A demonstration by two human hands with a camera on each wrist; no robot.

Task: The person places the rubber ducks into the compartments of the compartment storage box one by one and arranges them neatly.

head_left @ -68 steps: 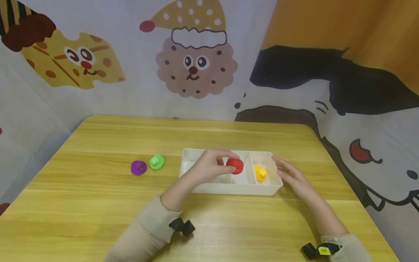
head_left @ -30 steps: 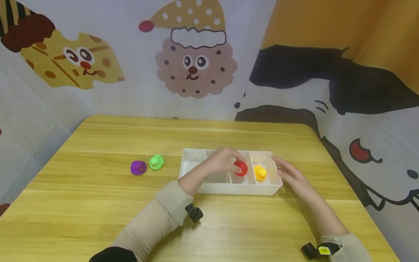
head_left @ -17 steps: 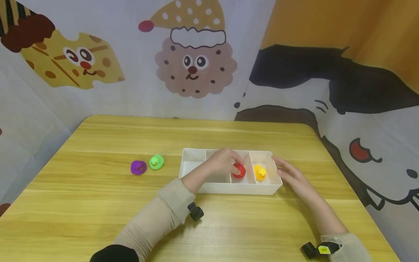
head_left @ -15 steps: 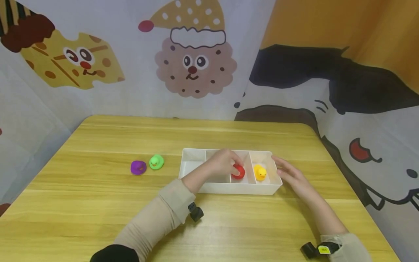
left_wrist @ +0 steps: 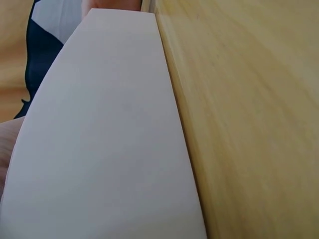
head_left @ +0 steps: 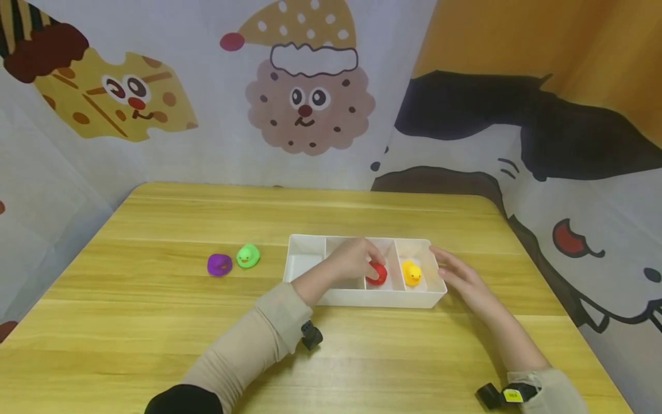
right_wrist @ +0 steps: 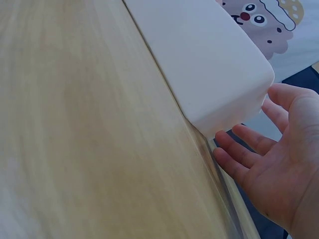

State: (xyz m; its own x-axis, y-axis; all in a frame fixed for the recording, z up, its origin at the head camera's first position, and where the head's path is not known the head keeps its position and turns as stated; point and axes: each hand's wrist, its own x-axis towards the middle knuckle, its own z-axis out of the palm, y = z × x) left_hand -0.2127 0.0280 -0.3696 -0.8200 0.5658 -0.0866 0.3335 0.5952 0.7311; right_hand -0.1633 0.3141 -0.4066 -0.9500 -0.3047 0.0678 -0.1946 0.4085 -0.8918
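Note:
A long white divided box [head_left: 377,298] stands on the table. My left hand [head_left: 351,259] reaches into the compartment just left of the rightmost one and pinches a small red toy duck [head_left: 381,278], its thumb lying across it and its fingers covering part of it. In the rightmost compartment sits a yellow toy duck [head_left: 412,274]. My right hand [head_left: 462,280] lies at the box's right end, holding nothing. Its relaxed fingers touch that end wall in the right wrist view. From the left wrist, the box's long side wall [left_wrist: 109,124] fills much of the picture.
To the left of the box, a purple toy duck [head_left: 219,265] and a green toy duck [head_left: 248,256] rest close together on the wooden table [head_left: 170,322]. Behind the table hangs a cloth printed with cartoon figures [head_left: 310,109].
My left hand has carried the red duck rightward and down, from above the box into the compartment beside the yellow duck. My right hand has stayed at the box's end.

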